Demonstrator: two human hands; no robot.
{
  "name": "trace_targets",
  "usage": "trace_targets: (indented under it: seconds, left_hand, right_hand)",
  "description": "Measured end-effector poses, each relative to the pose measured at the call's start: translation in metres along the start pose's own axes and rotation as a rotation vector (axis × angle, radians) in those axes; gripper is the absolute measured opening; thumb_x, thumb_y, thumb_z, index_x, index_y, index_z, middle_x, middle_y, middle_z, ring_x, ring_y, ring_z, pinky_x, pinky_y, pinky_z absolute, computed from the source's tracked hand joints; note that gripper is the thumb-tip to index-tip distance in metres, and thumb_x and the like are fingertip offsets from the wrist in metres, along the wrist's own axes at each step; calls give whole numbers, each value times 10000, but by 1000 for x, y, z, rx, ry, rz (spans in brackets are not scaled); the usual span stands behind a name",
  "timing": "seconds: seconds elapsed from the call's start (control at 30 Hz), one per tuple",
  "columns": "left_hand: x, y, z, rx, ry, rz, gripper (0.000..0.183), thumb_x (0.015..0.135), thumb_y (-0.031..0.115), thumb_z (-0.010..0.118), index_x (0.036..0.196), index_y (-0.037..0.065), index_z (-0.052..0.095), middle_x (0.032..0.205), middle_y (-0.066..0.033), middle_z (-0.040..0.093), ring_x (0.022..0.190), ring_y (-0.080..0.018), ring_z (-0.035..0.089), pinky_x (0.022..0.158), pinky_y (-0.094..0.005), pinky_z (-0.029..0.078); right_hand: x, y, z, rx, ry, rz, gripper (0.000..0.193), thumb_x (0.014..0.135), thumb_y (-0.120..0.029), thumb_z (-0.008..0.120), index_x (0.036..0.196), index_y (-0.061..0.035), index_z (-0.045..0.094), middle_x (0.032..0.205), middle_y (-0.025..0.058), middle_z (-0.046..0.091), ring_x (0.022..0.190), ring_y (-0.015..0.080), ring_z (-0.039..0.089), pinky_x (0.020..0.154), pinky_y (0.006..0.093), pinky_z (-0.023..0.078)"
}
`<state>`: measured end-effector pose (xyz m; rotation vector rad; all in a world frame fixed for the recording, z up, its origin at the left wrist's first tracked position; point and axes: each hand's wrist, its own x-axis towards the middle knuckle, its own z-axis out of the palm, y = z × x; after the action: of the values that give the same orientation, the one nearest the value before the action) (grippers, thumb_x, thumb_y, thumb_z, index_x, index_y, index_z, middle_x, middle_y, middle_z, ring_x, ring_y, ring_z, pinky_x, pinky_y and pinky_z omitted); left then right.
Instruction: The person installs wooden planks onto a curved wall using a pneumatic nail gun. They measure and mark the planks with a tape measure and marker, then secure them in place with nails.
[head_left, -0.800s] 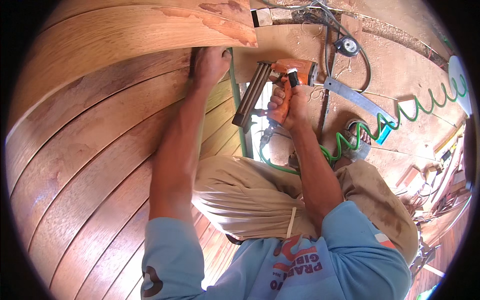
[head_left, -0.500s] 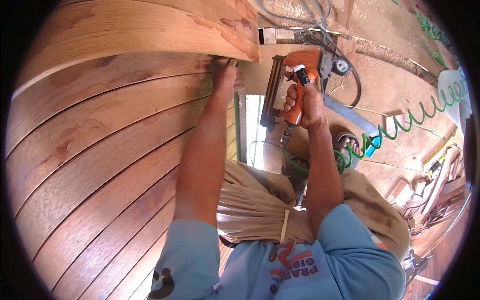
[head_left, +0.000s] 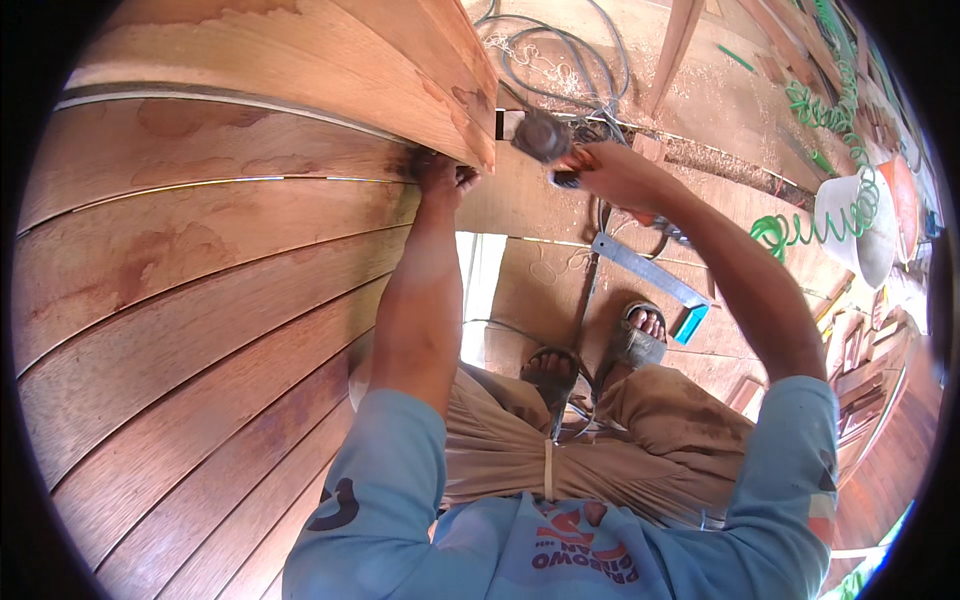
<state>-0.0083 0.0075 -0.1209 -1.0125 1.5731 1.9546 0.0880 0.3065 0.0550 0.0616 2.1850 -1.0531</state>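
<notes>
My left hand [head_left: 440,180] is at the right end of a wide wooden plank [head_left: 290,65], its fingers curled at the lower edge and partly hidden. Below that plank, several curved wooden boards [head_left: 180,235] run side by side, with thin gaps between some of them. Just right of the plank's end, my right hand [head_left: 622,180] is closed around an orange nail gun [head_left: 543,136]. The tool points mostly end-on to the view, apart from the plank, and its handle is largely covered by my hand.
A green coiled air hose [head_left: 808,228] trails at the right by a white bucket [head_left: 850,245]. A metal square with a blue handle [head_left: 655,272] lies on the floor near my sandalled feet [head_left: 636,335]. Dark cables [head_left: 565,40] loop at the top; wood offcuts [head_left: 870,375] lie right.
My right hand has lifted and turned the nail gun, bringing it up and left toward the plank's end. The hose has swung right. My left hand stays at the plank's edge while the view shifts.
</notes>
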Motion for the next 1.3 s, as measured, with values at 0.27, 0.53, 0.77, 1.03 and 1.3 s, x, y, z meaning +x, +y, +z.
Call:
trace_targets:
  seconds: [0.27, 0.53, 0.77, 1.03, 1.3]
  left_hand:
    - [-15, -2, 3, -29, -92, 142, 458, 872, 356, 769, 1256, 204, 570, 1080, -60, 687, 882, -239, 697, 711, -436, 594]
    - [-41, 2, 14, -24, -36, 191, 453, 874, 364, 759, 1232, 162, 568, 1051, -46, 662, 931, -210, 663, 777, -395, 590]
    - [-28, -5, 8, -1, -47, 172, 470, 889, 361, 745, 1267, 152, 560, 1157, -67, 642, 997, -236, 653, 825, -423, 585]
    - [-38, -39, -22, -104, 32, 18, 776, 964, 584, 616, 1456, 14, 429, 1184, -178, 672, 1029, -328, 686, 946, -466, 540]
    - [-113, -35, -10, -18, 193, 287, 507, 1002, 424, 621, 1269, -2, 557, 1013, -117, 706, 857, -284, 716, 751, -361, 565]
  right_hand:
    - [-101, 59, -19, -179, 134, 17, 427, 913, -391, 707, 1236, -119, 643, 961, 203, 721, 878, 372, 699, 819, 451, 527]
    - [-140, 155, -4, 129, 419, 372, 415, 891, -298, 664, 1159, 19, 659, 884, 215, 708, 809, 325, 695, 781, 425, 527]
    - [-135, 212, 15, -160, 683, 361, 639, 904, -363, 668, 1420, -15, 521, 1034, 267, 721, 958, 463, 700, 826, 534, 541]
    - [-120, 257, 50, -274, 783, 298, 898, 847, -319, 684, 1601, -82, 258, 1157, 289, 694, 975, 491, 681, 833, 564, 542]
    - [-123, 259, 64, -134, 762, 253, 994, 757, -117, 665, 1624, -101, 179, 1422, 302, 529, 1221, 513, 553, 1010, 546, 470]
